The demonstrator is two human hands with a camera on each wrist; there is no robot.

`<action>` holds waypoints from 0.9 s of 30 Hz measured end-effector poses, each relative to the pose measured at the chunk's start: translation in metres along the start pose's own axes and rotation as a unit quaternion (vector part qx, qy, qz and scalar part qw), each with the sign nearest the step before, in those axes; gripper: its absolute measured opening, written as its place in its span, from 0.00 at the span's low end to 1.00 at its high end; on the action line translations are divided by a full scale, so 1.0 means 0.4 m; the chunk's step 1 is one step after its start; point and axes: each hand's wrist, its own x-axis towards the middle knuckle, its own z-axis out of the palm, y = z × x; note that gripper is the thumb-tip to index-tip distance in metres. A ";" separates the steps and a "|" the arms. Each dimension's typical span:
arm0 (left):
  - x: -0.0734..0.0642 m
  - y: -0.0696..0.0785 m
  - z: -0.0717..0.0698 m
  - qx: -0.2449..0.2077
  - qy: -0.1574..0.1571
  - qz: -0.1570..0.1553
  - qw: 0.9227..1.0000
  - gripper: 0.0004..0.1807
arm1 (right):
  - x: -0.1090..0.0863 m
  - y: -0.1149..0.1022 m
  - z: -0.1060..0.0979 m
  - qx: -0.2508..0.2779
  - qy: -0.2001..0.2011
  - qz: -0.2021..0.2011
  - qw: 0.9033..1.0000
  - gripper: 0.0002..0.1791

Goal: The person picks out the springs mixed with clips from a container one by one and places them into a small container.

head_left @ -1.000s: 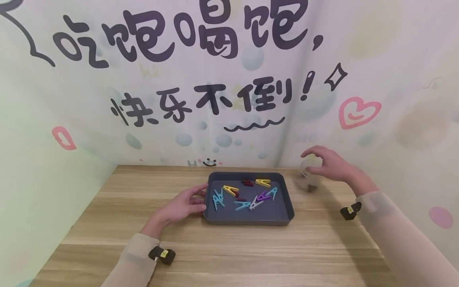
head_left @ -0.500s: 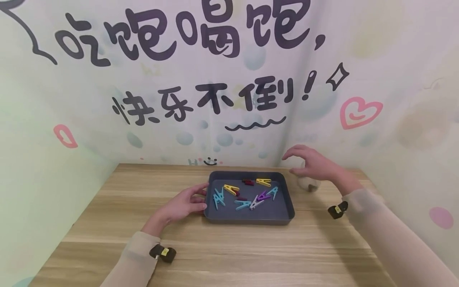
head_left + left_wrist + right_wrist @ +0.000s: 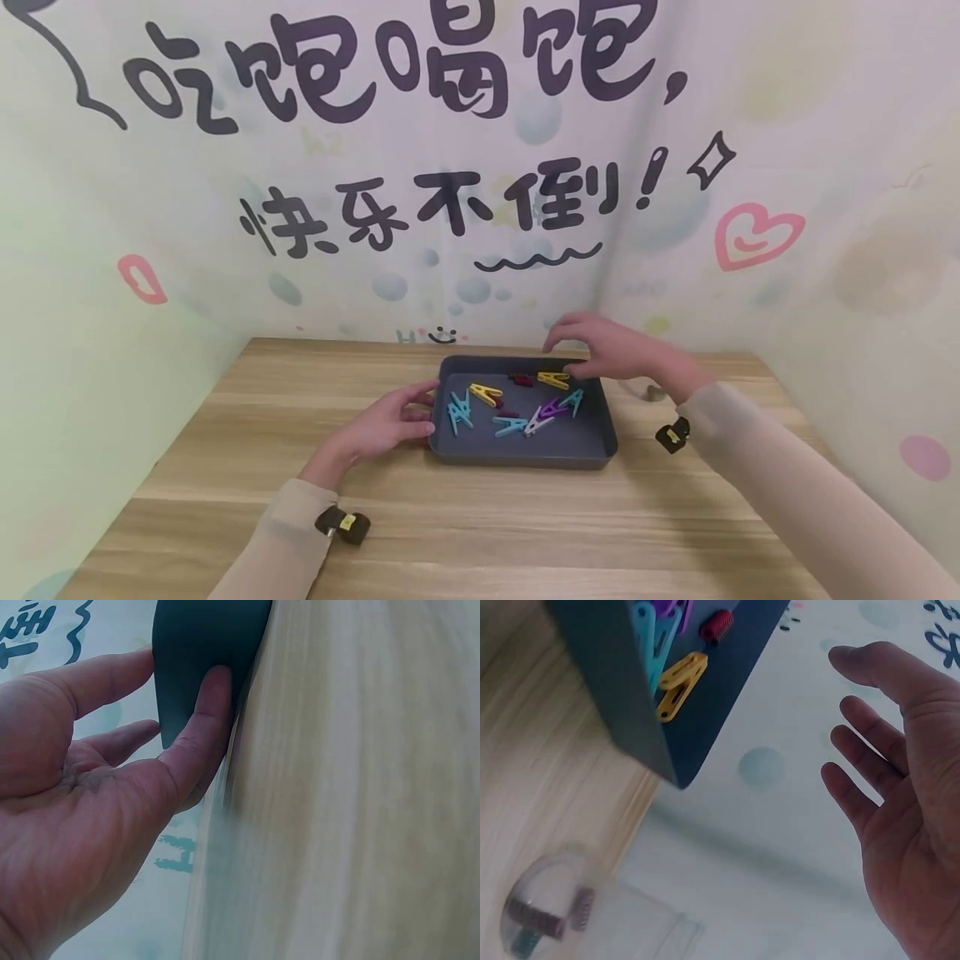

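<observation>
A dark grey tray (image 3: 525, 459) sits on the table, holding several small plastic clothespins: a yellow clothespin (image 3: 486, 394), a white clothespin (image 3: 537, 422), a purple clothespin (image 3: 553, 407) and light blue ones. Small dark red ribbed cylinders lie among them, one red cylinder (image 3: 717, 627) showing in the right wrist view. My left hand (image 3: 381, 427) rests at the tray's left wall, fingertips against it in the left wrist view. My right hand (image 3: 613, 348) hovers over the far right corner of the tray, fingers loosely bent, nothing between them. Below it is another yellow clothespin (image 3: 553, 381).
A clear cup (image 3: 641, 907) stands right of the tray, with dark ribbed pieces and a teal bit at its bottom; my right wrist partly covers it in the head view. The wooden table (image 3: 465, 533) ends at a patterned wall cloth (image 3: 360, 292) behind the tray.
My right hand has left the clear cup and moved left to above the tray's far right corner. My left hand stays at the tray's left wall.
</observation>
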 end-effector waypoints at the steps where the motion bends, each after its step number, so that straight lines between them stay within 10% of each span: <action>1: 0.001 0.000 0.001 0.002 0.001 -0.002 1.000 0.40 | 0.009 -0.006 0.002 -0.006 -0.007 -0.008 1.000 0.20; 27: 0.003 -0.004 -0.003 -0.009 -0.006 -0.003 1.000 0.40 | 0.142 -0.092 0.110 -0.058 -0.130 -0.064 0.988 0.21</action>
